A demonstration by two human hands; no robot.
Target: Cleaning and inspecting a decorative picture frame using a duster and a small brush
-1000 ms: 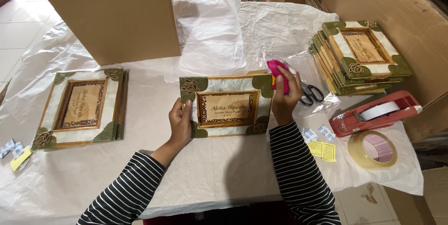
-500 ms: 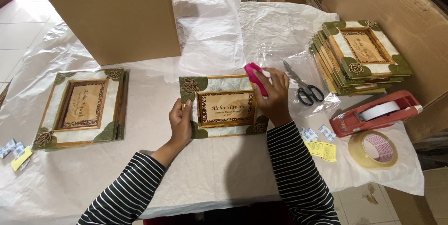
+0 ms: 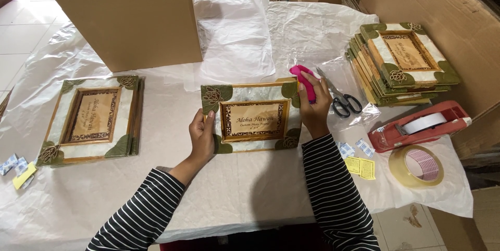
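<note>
Head view of a packing table (image 3: 250, 199) draped in thin plastic sheeting. At centre lies a decorated picture frame (image 3: 252, 119), flat and face up, with green leaf corners and a brown inner border. The left hand (image 3: 202, 137) closes on the frame's left edge, thumb over the front and fingers under or behind it, apparently steadying the frame so that it does not slide on the slick sheet. The right hand (image 3: 314, 106) is closed around a pink cloth (image 3: 303, 80), pressed to the frame's upper right corner; the grip suits wiping the surface.

To the left, a second frame (image 3: 94, 118) lies face up on a short pile, well apart from the hands. To the right, a taller stack of frames (image 3: 401, 62) stands near a cardboard wall. Black-handled scissors (image 3: 344, 101) lie just beside the right hand, on a clear bag. Further right are a red tape dispenser (image 3: 422, 126) and a roll of clear tape (image 3: 416, 165), with small yellow packets (image 3: 361, 166) near them, all within reach. A large cardboard box (image 3: 125, 11) stands at the back.
</note>
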